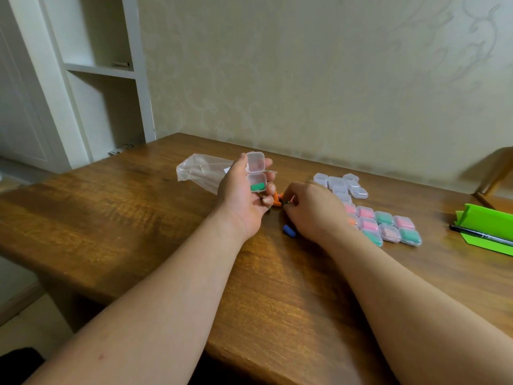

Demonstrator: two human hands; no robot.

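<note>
My left hand point(242, 195) holds a small clear hinged box point(256, 173) with its lid swung up; one green earplug point(258, 187) lies in its lower half. My right hand point(313, 209) rests low over the table and pinches a small green earplug point(286, 202) between thumb and fingertips. A few orange earplugs point(276, 199) lie on the wood between the two hands. A blue earplug point(288, 229) lies just under my right hand.
Closed clear boxes with pink, orange and green earplugs point(388, 226) sit in rows to the right, with several empty clear boxes point(341, 184) behind them. A crumpled clear plastic bag point(200, 170) lies behind my left hand. Green folded paper point(488, 223) and a black pen point(477, 234) lie at far right.
</note>
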